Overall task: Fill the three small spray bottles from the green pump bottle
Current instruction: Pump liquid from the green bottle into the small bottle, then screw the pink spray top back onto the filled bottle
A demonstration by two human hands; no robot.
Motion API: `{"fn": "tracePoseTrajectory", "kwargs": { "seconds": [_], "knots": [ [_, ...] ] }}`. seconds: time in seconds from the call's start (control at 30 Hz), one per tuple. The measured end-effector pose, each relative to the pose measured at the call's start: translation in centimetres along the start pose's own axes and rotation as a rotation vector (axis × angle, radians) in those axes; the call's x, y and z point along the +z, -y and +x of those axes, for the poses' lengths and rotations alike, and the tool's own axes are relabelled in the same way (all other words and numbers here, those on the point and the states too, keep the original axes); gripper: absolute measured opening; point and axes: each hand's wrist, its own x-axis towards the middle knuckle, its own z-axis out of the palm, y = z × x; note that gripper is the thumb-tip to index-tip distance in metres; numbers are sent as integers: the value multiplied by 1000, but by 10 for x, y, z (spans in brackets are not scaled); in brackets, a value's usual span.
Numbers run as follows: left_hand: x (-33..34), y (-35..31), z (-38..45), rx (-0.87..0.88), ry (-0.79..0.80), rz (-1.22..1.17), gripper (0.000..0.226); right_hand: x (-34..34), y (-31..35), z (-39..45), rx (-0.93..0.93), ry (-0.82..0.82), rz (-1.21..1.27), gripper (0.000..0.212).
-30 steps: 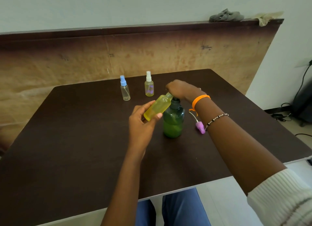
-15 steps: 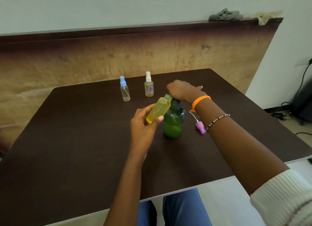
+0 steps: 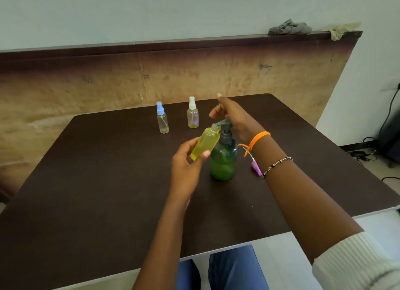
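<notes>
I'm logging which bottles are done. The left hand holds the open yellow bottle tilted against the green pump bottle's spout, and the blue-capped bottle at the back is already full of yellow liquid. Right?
Not quite. In the head view the blue-capped bottle looks clear and empty; the white-capped bottle beside it is the yellowish one. The rest stands: the left hand holds the open yellow bottle tilted against the green pump bottle spout.

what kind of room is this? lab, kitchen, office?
Probably a plain office or spare room, not a kitchen: a dark brown laminate table against a bare pale wall, a worn brown board leaning behind it, black cables at right.
</notes>
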Motion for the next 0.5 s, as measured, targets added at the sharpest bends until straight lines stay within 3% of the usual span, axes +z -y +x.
{"fn": "tracePoseTrajectory", "kwargs": {
  "seconds": [0.07, 0.2, 0.33, 0.5],
  "knots": [
    [0, 1, -1, -13, -1, -23, 31, -7, 2, -7, -51, 46, 130, 57],
    [-2, 6, -2, -30, 6, -39, 30, -22, -13, -10, -159, -65, 154, 40],
    [-3, 10, -4, -27, 5, -43, 27, -30, -56, -16, -75, -259, -230, 14],
    [0, 18, -8, -31, -20, -50, 26, -16, -104, -56, 64, -344, -589, 27]
  ]
}}
